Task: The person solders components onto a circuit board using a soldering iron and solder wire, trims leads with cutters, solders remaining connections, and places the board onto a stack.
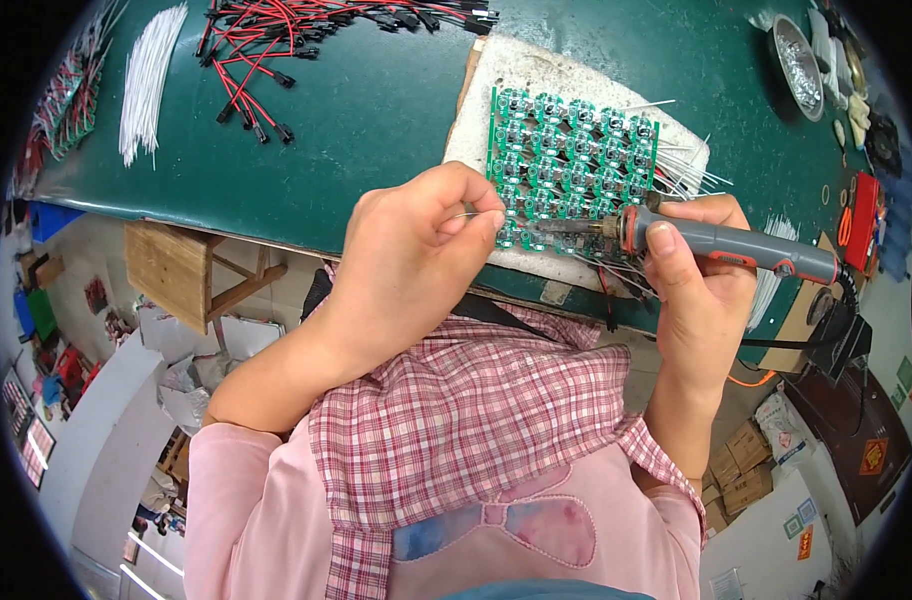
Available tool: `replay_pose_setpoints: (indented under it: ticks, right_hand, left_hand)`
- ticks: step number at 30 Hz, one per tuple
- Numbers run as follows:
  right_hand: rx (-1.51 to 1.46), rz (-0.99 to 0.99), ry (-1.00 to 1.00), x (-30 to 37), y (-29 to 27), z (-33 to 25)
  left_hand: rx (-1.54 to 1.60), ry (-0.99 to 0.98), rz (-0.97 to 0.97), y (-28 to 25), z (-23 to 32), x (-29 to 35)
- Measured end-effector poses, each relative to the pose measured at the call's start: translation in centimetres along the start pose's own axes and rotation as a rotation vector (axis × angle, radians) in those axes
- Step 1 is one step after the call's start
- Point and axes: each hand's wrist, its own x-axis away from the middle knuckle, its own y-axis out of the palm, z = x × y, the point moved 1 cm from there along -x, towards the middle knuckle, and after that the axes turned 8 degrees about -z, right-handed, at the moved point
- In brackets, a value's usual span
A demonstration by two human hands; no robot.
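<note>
My right hand (698, 300) is wrapped round the grey and orange handle of a soldering iron (741, 245). Its metal tip points left, over the near rows of a panel of small green circuit boards (576, 150). My left hand (401, 245) pinches a thin silvery solder wire (464, 215) between thumb and forefinger at the panel's near left corner. The iron's tip ends close beside those fingertips; whether it touches a board cannot be made out. Under the panel lies a worn white board (526, 65). White wires (688, 165) stick out along its right side.
Red and black connector leads (266, 60) lie heaped at the back, beside a bundle of white wires (154, 80). Right of the panel are a metal bowl (796, 68), a red box (860, 222) and the iron's black cord (848, 295). A wooden stool (171, 270) stands left, below the table edge.
</note>
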Motion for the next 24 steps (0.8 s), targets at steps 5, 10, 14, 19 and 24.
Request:
replay_pose_setpoints:
  ticks: [5,10,14,19,24]
  right_hand:
    - [0.052,0.077,-0.019,0.5,0.0,-0.4]
    - [0.121,0.138,-0.069,1.4,-1.0,-0.2]
    - [0.107,0.165,-0.060,1.6,-1.0,0.0]
    - [0.006,0.075,-0.024,1.7,-0.9,-0.1]
    - [-0.029,0.049,-0.006,1.2,-1.4,0.3]
  left_hand:
    - [0.017,0.016,0.047,-1.1,-0.5,0.6]
    - [0.155,0.018,0.066,-0.7,0.4,0.7]
    - [0.070,0.029,0.011,0.3,1.0,0.3]
    - [-0.052,0.047,0.022,0.4,0.8,0.0]
    - [-0.058,0.070,-0.004,0.8,0.7,0.1]
